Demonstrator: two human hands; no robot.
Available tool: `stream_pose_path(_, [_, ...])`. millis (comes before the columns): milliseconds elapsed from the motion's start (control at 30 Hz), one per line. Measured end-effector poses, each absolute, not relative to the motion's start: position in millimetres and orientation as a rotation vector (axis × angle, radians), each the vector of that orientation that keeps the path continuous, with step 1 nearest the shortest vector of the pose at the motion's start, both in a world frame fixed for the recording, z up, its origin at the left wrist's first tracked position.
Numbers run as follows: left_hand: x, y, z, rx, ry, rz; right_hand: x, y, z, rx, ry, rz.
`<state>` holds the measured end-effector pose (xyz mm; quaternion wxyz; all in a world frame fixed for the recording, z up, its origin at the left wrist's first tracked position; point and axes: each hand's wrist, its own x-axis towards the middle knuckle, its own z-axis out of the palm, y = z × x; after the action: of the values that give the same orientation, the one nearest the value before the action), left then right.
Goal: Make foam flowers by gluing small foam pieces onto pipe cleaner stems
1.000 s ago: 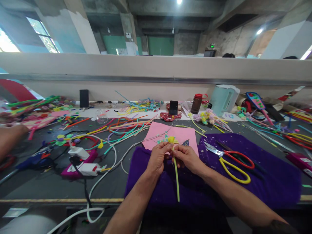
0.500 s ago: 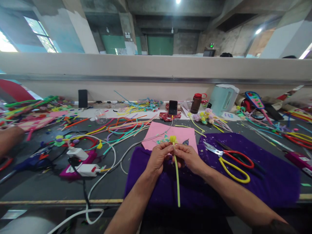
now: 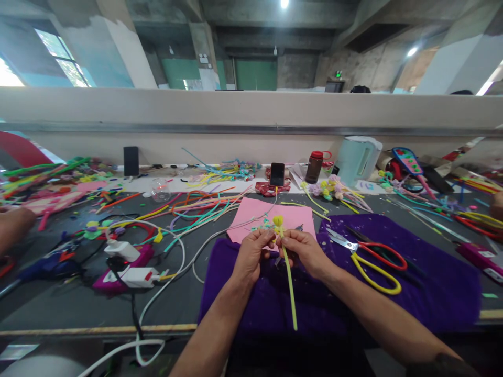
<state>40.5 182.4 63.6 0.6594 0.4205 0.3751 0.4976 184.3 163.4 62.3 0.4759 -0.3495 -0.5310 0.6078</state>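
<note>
A yellow pipe-cleaner flower (image 3: 277, 221) stands upright between my hands, its long yellow-green stem (image 3: 291, 293) slanting down toward me. My right hand (image 3: 302, 251) pinches the stem just beneath the flower head. My left hand (image 3: 251, 255) has thumb and fingers closed at the left side of that same spot; its exact contact is partly hidden by the fingers. Behind the flower lies a pink sheet (image 3: 245, 214) with small teal bits on it. Under my hands spreads a purple cloth (image 3: 223, 277). Scissors (image 3: 379, 256) with red and yellow handles rest on the cloth to the right.
Loose pipe cleaners (image 3: 208, 207) lie left of the pink sheet. White plugs (image 3: 139, 276) and cables crowd the left, near a blue glue gun (image 3: 51, 264). A phone (image 3: 277, 174), red-capped bottle (image 3: 314, 167) and pale green jug (image 3: 358, 159) stand behind. Another person's hand (image 3: 13, 228) shows at far left.
The stem's lower end has swung slightly right and the flower head looks narrower. My left fingertips have shifted a little away from the stem. Another person's hand has appeared at the far right edge.
</note>
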Motion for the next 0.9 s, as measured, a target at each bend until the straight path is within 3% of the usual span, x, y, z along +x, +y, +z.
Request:
stream_pose_path(567, [35.9,180.1,70.8,1.008,0.869,1.114,180.1,160.7,57.2,-1.041,-1.750,0.949])
stream_pose_path(900, [39.8,178.0,71.4,1.039,0.904,1.189,179.0,159.0,57.8,-1.066,-1.815,0.886])
